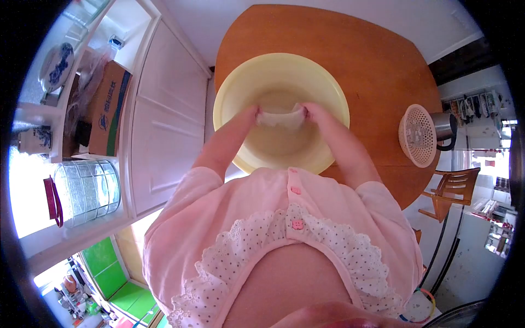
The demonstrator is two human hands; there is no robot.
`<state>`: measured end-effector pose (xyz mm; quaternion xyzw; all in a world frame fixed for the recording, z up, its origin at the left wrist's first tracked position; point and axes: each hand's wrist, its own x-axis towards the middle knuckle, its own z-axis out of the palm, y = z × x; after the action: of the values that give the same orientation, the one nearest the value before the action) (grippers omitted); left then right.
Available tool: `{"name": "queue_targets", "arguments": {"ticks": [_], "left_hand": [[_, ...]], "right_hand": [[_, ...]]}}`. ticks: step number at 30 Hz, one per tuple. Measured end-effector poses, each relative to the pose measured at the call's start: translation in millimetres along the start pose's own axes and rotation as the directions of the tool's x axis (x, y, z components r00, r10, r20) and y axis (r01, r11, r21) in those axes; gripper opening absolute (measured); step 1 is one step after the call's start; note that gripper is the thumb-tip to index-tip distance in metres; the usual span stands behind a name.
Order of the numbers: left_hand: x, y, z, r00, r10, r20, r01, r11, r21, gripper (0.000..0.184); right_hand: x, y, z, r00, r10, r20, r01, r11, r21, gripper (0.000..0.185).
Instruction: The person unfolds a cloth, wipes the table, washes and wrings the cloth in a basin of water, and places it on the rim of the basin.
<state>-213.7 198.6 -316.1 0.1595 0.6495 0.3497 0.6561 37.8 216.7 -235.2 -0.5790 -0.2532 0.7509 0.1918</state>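
Note:
A pale, wet-looking white cloth (280, 118) stretches between my two hands inside a large cream-yellow basin (229, 90). My left hand (256, 113) grips its left end, fingers closed. The other end is pinched in my right hand (308, 111). Cloudy water (279, 145) appears to lie in the basin below the cloth. The lower part of the cloth blends with the water, so its edge is hard to make out.
The basin stands on a brown wooden table (377, 71). At the table's right side are a pink perforated basket (406, 134) and a dark metal pot (444, 131). A wooden chair (456, 186) stands beyond. White cabinet doors (167, 115) rise on the left.

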Motion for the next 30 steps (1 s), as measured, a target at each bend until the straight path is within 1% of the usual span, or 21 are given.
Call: {"name": "queue_targets", "arguments": {"ticks": [1, 2, 4, 7, 10, 13, 16, 17, 19, 22, 25, 27, 28, 30], "left_hand": [[-8, 6, 2, 0.998, 0.049, -0.05, -0.047, 0.998, 0.042, 0.019], [-15, 13, 2, 0.988, 0.136, -0.076, -0.132, 0.99, 0.048, 0.017], [-103, 68, 16, 0.944, 0.306, -0.127, -0.3, 0.952, 0.066, 0.013], [-154, 104, 13, 0.904, 0.422, -0.068, -0.427, 0.899, -0.098, 0.01], [-175, 119, 4, 0.915, 0.402, -0.036, -0.404, 0.907, -0.116, 0.012], [-155, 111, -5, 0.885, 0.453, 0.111, -0.343, 0.793, -0.503, 0.014], [-154, 107, -14, 0.957, 0.201, 0.211, -0.094, 0.898, -0.429, 0.013], [-153, 104, -14, 0.969, 0.095, 0.228, 0.001, 0.921, -0.39, 0.012], [-156, 101, -13, 0.962, -0.115, 0.247, 0.191, 0.932, -0.309, 0.012], [-179, 102, -3, 0.97, -0.189, 0.152, 0.226, 0.933, -0.28, 0.012], [-168, 93, 0, 0.991, -0.012, 0.131, 0.065, 0.911, -0.408, 0.013], [-173, 93, 2, 0.985, 0.165, 0.056, -0.145, 0.953, -0.265, 0.017], [-180, 95, 4, 0.966, 0.257, 0.029, -0.247, 0.951, -0.186, 0.019], [-212, 102, 12, 0.945, 0.326, 0.013, -0.309, 0.909, -0.28, 0.024]], "right_hand": [[2, -3, -4, 0.998, -0.066, -0.005, 0.066, 0.997, 0.04, 0.015], [3, -6, -9, 0.997, -0.071, -0.001, 0.071, 0.991, 0.113, 0.014], [-13, -24, -14, 0.997, -0.082, 0.007, 0.077, 0.964, 0.255, 0.015], [-55, -51, -18, 0.993, -0.082, 0.083, 0.032, 0.877, 0.479, 0.016], [-101, -66, 8, 0.975, -0.163, -0.15, 0.22, 0.785, 0.579, 0.018], [-96, -60, 1, 0.951, -0.271, -0.151, 0.305, 0.729, 0.613, 0.015], [-99, -58, -15, 0.947, -0.312, 0.074, 0.231, 0.825, 0.516, 0.014], [-99, -55, -17, 0.956, -0.293, 0.027, 0.242, 0.834, 0.496, 0.013], [-116, -55, -8, 0.964, -0.259, -0.067, 0.261, 0.853, 0.451, 0.013], [-115, -50, -10, 0.938, -0.318, -0.141, 0.347, 0.835, 0.427, 0.012], [-119, -44, -9, 0.842, -0.523, -0.129, 0.533, 0.772, 0.346, 0.011], [-125, -42, -5, 0.722, -0.668, -0.181, 0.683, 0.647, 0.339, 0.011], [-128, -42, -2, 0.651, -0.73, -0.206, 0.749, 0.574, 0.332, 0.011], [-126, -42, -10, 0.657, -0.722, -0.215, 0.751, 0.602, 0.272, 0.01]]}}
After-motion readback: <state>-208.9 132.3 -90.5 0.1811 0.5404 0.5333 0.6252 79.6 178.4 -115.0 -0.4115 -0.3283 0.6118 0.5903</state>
